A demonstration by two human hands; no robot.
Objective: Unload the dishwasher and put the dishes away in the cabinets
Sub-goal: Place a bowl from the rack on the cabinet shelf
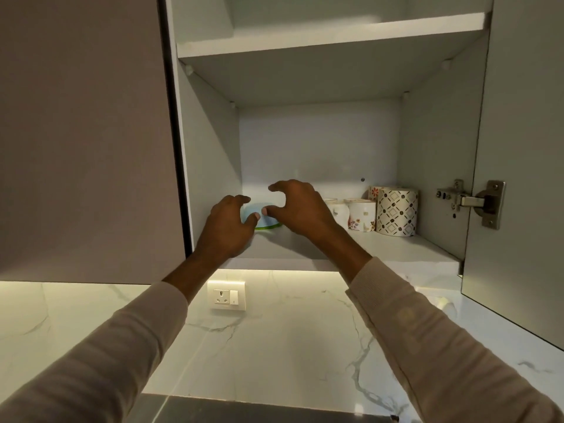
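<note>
A light blue bowl (263,215) stands upside down on a green-rimmed dish on the cabinet's lower shelf (396,244), towards the left. My left hand (227,228) is at the bowl's left side, fingers curved over its top edge and thumb in front of it. My right hand (300,210) is at its right side, spread in a wide curve, with the fingertips above the bowl and the thumb near its front. Neither hand plainly grips the bowl. Both hands hide most of it.
Two white floral mugs (361,215) and patterned cylindrical cups (396,212) stand on the shelf's right half. The upper shelf (329,35) shows nothing on it. The cabinet door (518,178) hangs open at right. A marble backsplash with a wall socket (226,296) lies below.
</note>
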